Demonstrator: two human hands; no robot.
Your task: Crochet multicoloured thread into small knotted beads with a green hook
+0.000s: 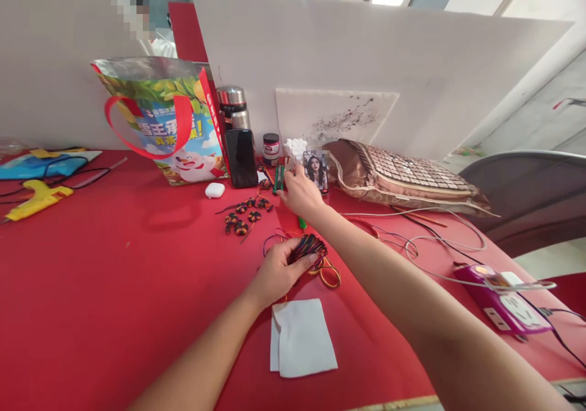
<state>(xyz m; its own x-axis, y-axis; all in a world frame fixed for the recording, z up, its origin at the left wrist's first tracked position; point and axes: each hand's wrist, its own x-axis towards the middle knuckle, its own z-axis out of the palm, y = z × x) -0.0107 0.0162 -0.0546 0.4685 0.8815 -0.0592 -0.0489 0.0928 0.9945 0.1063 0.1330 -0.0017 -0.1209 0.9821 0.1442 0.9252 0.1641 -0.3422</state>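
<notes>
A bundle of thin cord in black, red, blue and yellow is held between the thumb and fingers of my left hand; loose loops hang at its right side. My right arm crosses over to the back of the table. There, the curled fingers of my right hand are at a small green object, its kind unclear, and look closed on its edge. Several small dark knotted cord pieces with orange and red lie left of my hands. A folded white cloth or paper lies nearer me.
Behind stand a printed bag, a steel flask, a black phone, a small jar and a lit phone. A yellow glue gun lies left. At right are a patterned bag, loose cables and a purple power strip.
</notes>
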